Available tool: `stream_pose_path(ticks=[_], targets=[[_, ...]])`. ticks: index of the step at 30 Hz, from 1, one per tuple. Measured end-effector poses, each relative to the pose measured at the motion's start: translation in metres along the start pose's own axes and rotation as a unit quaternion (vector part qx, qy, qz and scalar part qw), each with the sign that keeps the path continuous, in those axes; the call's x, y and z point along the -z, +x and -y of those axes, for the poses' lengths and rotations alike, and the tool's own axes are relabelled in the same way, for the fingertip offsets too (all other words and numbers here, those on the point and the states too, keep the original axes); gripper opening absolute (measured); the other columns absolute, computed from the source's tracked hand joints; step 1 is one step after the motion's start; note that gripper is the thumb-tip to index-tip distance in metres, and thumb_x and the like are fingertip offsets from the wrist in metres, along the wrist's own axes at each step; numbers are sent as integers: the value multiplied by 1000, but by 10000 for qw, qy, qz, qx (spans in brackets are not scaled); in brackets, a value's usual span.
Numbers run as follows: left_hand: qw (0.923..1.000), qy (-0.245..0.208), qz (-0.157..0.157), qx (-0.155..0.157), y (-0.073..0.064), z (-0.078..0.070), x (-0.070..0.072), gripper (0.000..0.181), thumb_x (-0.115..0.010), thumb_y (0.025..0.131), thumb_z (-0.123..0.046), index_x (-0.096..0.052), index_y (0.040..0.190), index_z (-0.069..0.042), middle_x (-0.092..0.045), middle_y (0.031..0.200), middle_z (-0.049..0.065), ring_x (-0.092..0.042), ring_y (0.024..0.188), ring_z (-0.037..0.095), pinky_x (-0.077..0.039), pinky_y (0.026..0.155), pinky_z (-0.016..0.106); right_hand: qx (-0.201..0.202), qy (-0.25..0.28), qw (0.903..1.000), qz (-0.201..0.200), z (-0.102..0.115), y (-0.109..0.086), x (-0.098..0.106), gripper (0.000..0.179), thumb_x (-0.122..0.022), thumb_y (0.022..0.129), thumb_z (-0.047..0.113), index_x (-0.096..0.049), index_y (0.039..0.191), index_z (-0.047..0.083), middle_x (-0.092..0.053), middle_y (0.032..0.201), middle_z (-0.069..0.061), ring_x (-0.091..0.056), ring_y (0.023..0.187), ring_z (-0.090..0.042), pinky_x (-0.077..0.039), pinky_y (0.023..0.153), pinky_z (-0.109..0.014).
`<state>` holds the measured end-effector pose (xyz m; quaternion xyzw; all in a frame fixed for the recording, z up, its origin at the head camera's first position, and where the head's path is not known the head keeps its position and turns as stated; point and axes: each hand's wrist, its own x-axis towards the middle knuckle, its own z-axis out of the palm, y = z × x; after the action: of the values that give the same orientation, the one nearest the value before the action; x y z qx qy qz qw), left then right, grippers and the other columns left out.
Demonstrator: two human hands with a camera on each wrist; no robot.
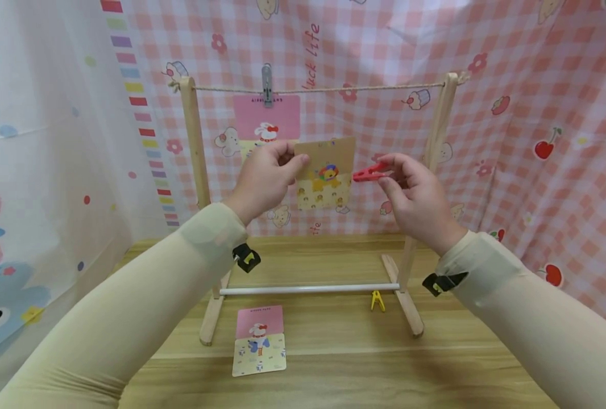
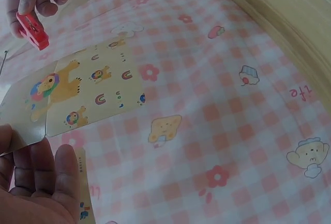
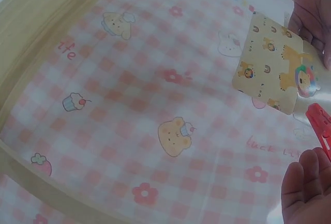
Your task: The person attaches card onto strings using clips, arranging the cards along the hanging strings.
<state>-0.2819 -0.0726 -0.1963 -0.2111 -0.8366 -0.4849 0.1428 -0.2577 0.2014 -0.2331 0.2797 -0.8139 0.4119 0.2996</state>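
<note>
My left hand (image 1: 262, 179) pinches a tan and yellow lion card (image 1: 326, 184) by its left edge, between thumb and fingers. The card is held up in front of the rope, below its level. To its right, my right hand (image 1: 418, 196) grips a red clothespin (image 1: 370, 172) by its handle end, with the tip pointing at the card's right edge. In the left wrist view the lion card (image 2: 93, 87) is printed with small lions and rainbows. Behind my left hand, a pink and yellow rabbit card (image 1: 262, 113) hangs from the rope by a grey clip (image 1: 266, 85).
The rope (image 1: 374, 88) runs between two wooden posts (image 1: 441, 125), joined low down by a white bar (image 1: 308, 289). A second rabbit card (image 1: 259, 341) lies on the wooden table (image 1: 333, 369). A yellow clothespin (image 1: 377, 301) is near the bar's right end.
</note>
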Motion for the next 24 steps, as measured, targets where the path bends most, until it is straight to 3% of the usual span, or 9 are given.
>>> stream_pose_path(ticks=[6,11,24], targets=[[9999,90,-52,46,2,-3,2,20,-62,108,-31,-67,105,-12,-69,100,4,-62,85,22,-55,75,31,89,-80,9999,-106,4,6,1,28,-59,107,7,-62,133,-1,-71,114,-16,-58,79,-9,-47,62,-12],[9999,101,-74,28,6,-6,2,20,-62,108,-31,-68,108,-12,-70,102,4,-63,86,22,-56,76,31,107,-107,9997,-201,7,12,3,30,-59,107,6,-60,135,-2,-70,114,-17,-59,86,-10,-47,68,-10],[9997,104,-238,49,13,-14,2,20,-62,108,-31,-68,108,-12,-70,98,4,-62,81,19,-56,70,27,113,-146,9994,-289,13,27,8,30,-59,107,9,-60,135,-1,-71,114,-13,-61,86,-8,-47,66,-13]])
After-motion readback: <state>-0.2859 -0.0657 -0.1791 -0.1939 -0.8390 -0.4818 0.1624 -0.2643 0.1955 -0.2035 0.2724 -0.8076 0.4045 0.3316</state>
